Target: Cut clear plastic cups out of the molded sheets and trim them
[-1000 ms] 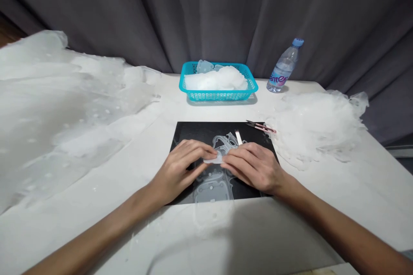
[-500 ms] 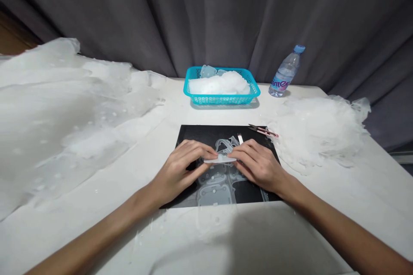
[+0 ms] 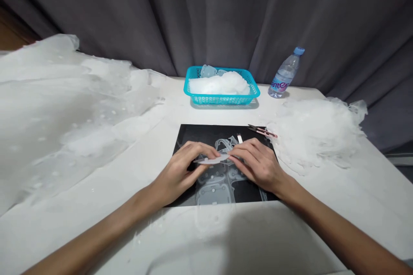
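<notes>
Between my hands, above the black mat [image 3: 190, 132], is a small translucent white molded piece [image 3: 211, 161]. My left hand [image 3: 185, 167] pinches it between thumb and fingers. At its right end, my right hand [image 3: 258, 163] is closed with thumb and fingertips at the edge of the piece. Below lies a clear molded sheet [image 3: 214, 193] with rounded panels and small studs, reaching over the mat's front edge. Cut translucent scraps [image 3: 222, 142] lie just behind the fingers. A small white-handled tool [image 3: 239, 138] rests near my right fingers, its far part dark.
Pink-handled thread snips [image 3: 263, 131] lie at the mat's back right corner. Behind stands a turquoise basket [image 3: 222, 99] holding white pieces, with a water bottle [image 3: 284, 75] to its right. Heaps of translucent sheets [image 3: 80, 124] and scraps [image 3: 319, 133] lie left and right.
The piece has shifted left and turned in my fingers, now tilted with its right end higher. My right fingers hold only its right edge.
</notes>
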`<state>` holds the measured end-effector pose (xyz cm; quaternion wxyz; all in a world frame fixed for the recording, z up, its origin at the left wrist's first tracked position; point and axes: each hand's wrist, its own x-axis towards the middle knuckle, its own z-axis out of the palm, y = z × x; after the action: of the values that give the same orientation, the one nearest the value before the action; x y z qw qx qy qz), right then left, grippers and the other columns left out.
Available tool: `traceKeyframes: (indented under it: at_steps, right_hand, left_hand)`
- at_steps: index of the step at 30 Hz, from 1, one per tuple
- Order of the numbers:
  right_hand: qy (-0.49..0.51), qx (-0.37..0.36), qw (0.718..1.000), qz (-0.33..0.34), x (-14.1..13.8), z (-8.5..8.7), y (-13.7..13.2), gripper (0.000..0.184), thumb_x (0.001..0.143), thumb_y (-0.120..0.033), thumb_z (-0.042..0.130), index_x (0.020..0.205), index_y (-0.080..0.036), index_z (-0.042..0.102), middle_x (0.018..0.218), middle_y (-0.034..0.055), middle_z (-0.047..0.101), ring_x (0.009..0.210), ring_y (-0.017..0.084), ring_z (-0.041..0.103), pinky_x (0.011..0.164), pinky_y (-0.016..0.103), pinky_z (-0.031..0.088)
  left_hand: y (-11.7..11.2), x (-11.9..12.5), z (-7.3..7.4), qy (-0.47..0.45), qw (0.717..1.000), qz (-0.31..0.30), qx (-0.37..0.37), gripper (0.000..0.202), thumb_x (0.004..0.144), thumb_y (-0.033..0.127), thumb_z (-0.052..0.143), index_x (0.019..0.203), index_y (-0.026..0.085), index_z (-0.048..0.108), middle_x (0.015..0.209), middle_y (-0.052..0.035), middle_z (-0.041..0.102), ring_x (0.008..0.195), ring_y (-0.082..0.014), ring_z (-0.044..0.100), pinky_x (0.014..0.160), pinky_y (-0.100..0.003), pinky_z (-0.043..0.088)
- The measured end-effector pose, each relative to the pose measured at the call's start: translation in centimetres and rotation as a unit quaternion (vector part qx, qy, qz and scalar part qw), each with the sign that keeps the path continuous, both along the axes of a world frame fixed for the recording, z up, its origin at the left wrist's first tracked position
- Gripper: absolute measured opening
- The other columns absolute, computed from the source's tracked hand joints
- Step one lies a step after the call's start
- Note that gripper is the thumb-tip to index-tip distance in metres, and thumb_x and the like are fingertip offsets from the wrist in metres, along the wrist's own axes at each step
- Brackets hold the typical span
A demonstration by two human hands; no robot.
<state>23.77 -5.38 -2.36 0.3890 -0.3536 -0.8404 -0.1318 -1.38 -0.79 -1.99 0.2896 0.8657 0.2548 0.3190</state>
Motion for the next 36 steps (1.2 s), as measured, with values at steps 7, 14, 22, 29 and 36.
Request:
traceKeyframes:
  at_steps: [7, 14, 22, 29, 36]
  right_hand:
    - [0.004, 0.028, 1.0, 0.009, -0.1, 0.4, -0.5, 0.011, 0.096, -0.011, 0.07, 0.106, -0.011, 0.067, 0.092, 0.0092, 0.077, 0.087, 0.019, 0.066, 0.078, 0.032, 0.059]
    - [-0.01, 0.011, 1.0, 0.002, -0.1, 0.2, -0.7, 0.019, 0.098, -0.019, 0.07, 0.114, -0.012, 0.065, 0.093, 0.0075, 0.077, 0.08, 0.019, 0.065, 0.073, 0.031, 0.056]
    - [-0.067, -0.045, 0.997, 0.008, 0.3, -0.2, 0.1, 0.014, 0.104, -0.015, 0.054, 0.104, -0.012, 0.068, 0.09, 0.0074, 0.074, 0.082, 0.02, 0.062, 0.076, 0.034, 0.054]
    - [-0.019, -0.004, 1.0, 0.005, 0.0, 0.3, -0.7, 0.003, 0.098, -0.015, 0.068, 0.101, -0.013, 0.069, 0.086, 0.0049, 0.074, 0.078, 0.018, 0.06, 0.072, 0.03, 0.051]
    - [-0.033, 0.033, 0.998, -0.033, -0.6, 0.7, -1.5, 0.007, 0.096, -0.019, 0.073, 0.103, -0.016, 0.072, 0.079, 0.0023, 0.07, 0.074, 0.017, 0.053, 0.069, 0.028, 0.048]
  left_hand:
    - [0.1, 0.0, 0.2, 0.006, 1.0, 0.0, -0.02, 0.015, 0.104, 0.012, 0.055, 0.111, 0.024, 0.06, 0.119, -0.0023, 0.072, 0.113, -0.0171, 0.066, 0.098, -0.032, 0.049]
    - [0.0, 0.1, 0.5, -0.015, 0.998, -0.015, -0.06, 0.011, 0.104, 0.015, 0.056, 0.109, 0.023, 0.061, 0.117, -0.0025, 0.072, 0.109, -0.0164, 0.068, 0.096, -0.031, 0.05]
    - [-0.1, 0.0, 0.7, 0.02, 0.998, -0.041, -0.05, 0.019, 0.103, 0.009, 0.054, 0.112, 0.025, 0.059, 0.12, -0.0009, 0.071, 0.112, -0.016, 0.066, 0.099, -0.032, 0.048]
    - [0.3, -0.1, 0.4, 0.069, 0.997, -0.032, 0.027, 0.02, 0.102, 0.009, 0.056, 0.113, 0.025, 0.057, 0.118, -0.0004, 0.07, 0.111, -0.0178, 0.064, 0.098, -0.034, 0.044]
    - [-0.3, 0.1, 0.1, 0.053, 0.998, -0.009, 0.032, 0.02, 0.102, 0.018, 0.063, 0.119, 0.026, 0.056, 0.115, -0.0011, 0.07, 0.108, -0.0192, 0.063, 0.095, -0.034, 0.05]
